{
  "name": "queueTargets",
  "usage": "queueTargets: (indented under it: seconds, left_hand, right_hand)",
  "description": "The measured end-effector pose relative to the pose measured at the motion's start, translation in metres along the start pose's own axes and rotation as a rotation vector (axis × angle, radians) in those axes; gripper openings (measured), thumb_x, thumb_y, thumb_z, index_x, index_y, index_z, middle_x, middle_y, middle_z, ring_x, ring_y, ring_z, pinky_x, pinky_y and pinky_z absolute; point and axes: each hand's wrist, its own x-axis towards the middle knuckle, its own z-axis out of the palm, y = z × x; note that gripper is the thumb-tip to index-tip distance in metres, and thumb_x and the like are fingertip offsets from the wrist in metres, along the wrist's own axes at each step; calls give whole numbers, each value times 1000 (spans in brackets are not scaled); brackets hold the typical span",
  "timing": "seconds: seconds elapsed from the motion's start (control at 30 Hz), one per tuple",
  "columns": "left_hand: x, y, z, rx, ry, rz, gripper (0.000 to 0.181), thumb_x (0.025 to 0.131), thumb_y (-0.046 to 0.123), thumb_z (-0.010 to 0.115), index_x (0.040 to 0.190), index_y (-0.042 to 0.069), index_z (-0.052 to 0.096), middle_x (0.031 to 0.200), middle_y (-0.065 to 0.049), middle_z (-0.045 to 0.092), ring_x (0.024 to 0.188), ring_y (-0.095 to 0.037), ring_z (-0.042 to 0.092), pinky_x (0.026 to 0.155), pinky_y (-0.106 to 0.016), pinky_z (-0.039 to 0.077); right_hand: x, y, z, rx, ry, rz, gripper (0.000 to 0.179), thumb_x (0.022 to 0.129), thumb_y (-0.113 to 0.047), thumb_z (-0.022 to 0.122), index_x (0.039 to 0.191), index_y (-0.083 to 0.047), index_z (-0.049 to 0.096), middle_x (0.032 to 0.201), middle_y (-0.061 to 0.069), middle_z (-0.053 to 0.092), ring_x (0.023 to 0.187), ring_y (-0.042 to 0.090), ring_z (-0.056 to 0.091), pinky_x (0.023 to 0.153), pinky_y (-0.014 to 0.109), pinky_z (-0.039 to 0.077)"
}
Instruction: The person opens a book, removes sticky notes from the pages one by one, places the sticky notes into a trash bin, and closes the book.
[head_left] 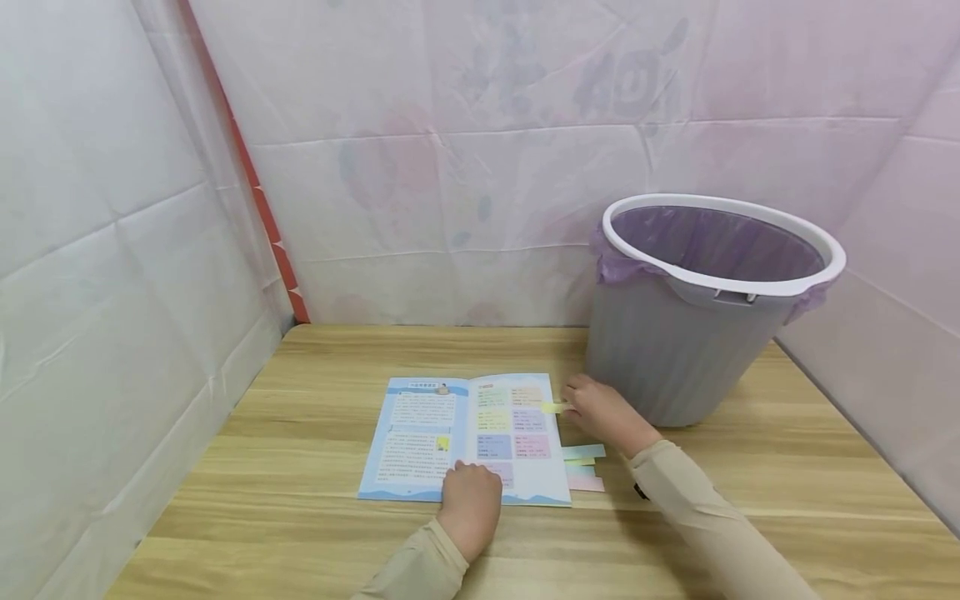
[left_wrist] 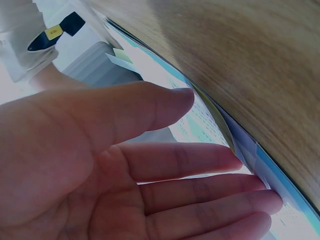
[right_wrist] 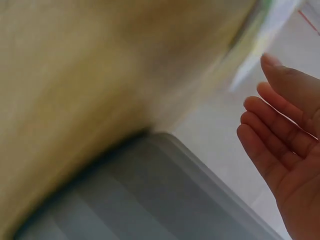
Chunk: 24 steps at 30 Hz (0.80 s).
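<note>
Sheeting [head_left: 525, 175], pale, creased and faintly printed, walls the scene from 9 o'clock over 12 to 3, with a red strip [head_left: 258, 200] running down it at 10 to 11 o'clock. Below spreads the wood-grained bench [head_left: 262, 442]. On it, at 2 o'clock from the booklet, stands a ribbed grey bin [head_left: 660, 350] with a white rim; a purple liner [head_left: 618, 268] is folded out under that rim. Two beige sleeves reach in, the right sleeve [head_left: 720, 517] from 5 o'clock, the left sleeve [head_left: 423, 558] from 6.

The booklet [head_left: 551, 475] lies open and flat at 6 o'clock in the head view, text on its left page and coloured boxes on its right. Both hands are at its edges, well apart from each other. The left hand [head_left: 472, 508] lies at the 6 o'clock edge, fingers extended, thumb apart from them, fingertips at the pages. The right hand [head_left: 606, 412] is at 2 to 3 o'clock, fingers loosely bent and thumb standing off them.

A dark strap [left_wrist: 55, 32] with a yellow patch circles the right wrist. Lower tabs [head_left: 585, 483] in blue, yellow, green and pink jut out at 4 o'clock; the single yellow tab [head_left: 552, 407] points at 2 to 3 o'clock towards the right fingertips, whether touching I cannot tell.
</note>
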Motion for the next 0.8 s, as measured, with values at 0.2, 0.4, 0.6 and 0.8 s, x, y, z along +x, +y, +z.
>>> queueTargets:
  seconds: [0.2, 0.4, 0.6, 0.8]
  left_hand:
    - [1, 1, 6, 4, 12, 0, 8, 82, 17, 71, 82, 9, 73, 76, -4, 67, 75, -21, 65, 69, -34, 54]
    - [1, 1, 7, 15, 21, 1, 8, 82, 18, 71, 82, 10, 73, 74, -4, 66, 72, -20, 63, 67, -33, 54]
    - [0, 0, 2, 19, 27, -4, 10, 81, 19, 72, 79, 9, 72, 72, -4, 65, 69, -19, 61, 65, -31, 53]
    - [-2, 0, -1, 11, 35, -9, 10, 82, 17, 71, 78, 8, 73, 70, -4, 64, 67, -18, 59, 64, -30, 52]
  right_hand:
    - [5, -1, 12, -9, -42, -2, 22, 72, -3, 83, 78, -7, 62, 78, 1, 54, 69, 12, 47, 57, 25, 46]
    - [8, -3, 15, -48, -38, -6, 17, 77, -2, 78, 76, -7, 62, 76, 1, 54, 70, 13, 49, 57, 26, 47]
    - [11, -4, 17, -74, -32, -18, 18, 80, 2, 75, 72, -7, 62, 73, 1, 52, 68, 15, 49, 56, 26, 45]
    - [13, -7, 14, -77, -61, 18, 17, 81, 2, 73, 72, -6, 61, 72, 2, 53, 68, 16, 52, 55, 26, 46]
